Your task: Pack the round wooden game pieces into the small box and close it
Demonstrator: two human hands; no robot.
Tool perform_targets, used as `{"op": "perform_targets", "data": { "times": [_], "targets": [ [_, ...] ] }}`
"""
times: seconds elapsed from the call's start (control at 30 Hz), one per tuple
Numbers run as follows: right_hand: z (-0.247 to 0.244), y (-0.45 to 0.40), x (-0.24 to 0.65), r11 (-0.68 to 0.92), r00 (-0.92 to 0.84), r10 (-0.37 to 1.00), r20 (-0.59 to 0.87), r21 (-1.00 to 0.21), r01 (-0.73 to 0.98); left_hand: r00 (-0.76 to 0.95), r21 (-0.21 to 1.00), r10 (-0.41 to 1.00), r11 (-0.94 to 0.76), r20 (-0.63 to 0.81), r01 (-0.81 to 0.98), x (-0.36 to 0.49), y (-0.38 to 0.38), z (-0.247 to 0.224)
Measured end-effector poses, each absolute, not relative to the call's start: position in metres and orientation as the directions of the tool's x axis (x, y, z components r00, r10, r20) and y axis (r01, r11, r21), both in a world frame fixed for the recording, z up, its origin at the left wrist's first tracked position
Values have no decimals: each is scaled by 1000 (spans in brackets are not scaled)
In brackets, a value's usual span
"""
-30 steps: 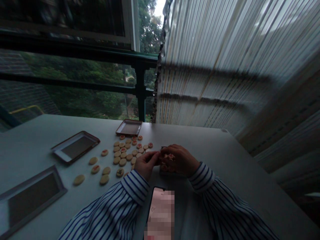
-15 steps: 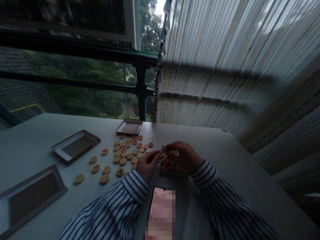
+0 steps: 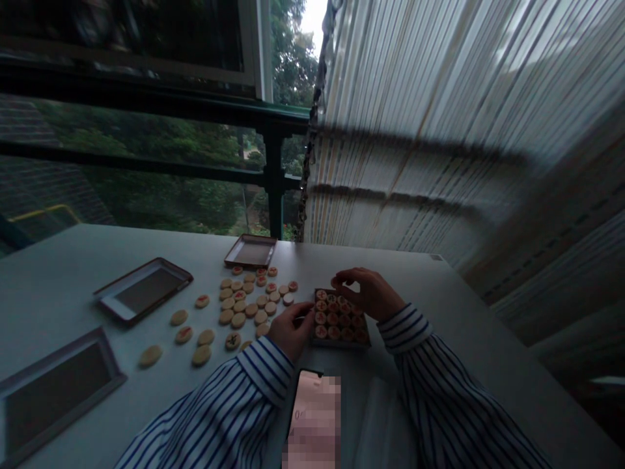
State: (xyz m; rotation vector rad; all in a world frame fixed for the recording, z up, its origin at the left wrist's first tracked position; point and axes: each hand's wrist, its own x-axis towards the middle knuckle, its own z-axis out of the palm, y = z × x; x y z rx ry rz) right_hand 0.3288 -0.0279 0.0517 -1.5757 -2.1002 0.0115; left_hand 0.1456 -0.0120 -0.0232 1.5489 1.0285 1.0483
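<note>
The right hand pinches a xiangqi piece at the far edge of a box, short of the table's far edge. The left hand curls at the box's left edge, its grip unclear. The step looks like seating or lifting one piece; the next move calls for a light pinch.

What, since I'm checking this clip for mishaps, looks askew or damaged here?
No damage or spill stands out. Left of the box, loose round pieces lie scattered, some blank-faced, some marked; that looks untidy beside the pieces rowed neatly inside it.
</note>
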Motion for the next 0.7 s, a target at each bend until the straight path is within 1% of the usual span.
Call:
{"op": "perform_targets", "data": {
  "times": [0.23, 0.33, 0.53, 0.7],
  "targets": [
    [43, -17, 333, 315, -222, 922, 318, -280, 907, 275, 978, 954, -162, 121, 132, 145, -13, -22],
    [40, -17, 335, 296, -225, 938, 264, -270, 916, 285, 976, 951, -168, 124, 137, 145, -12, -24],
    [35, -16, 335, 241, -206, 961, 185, -193, 951, 261, 971, 951, -203, 164, 127, 145, -11, -26],
    [34, -16, 334, 231, -209, 966, 150, -140, 963, 262, 969, 952, -200, 158, 143, 145, -12, -24]
  ]
}}
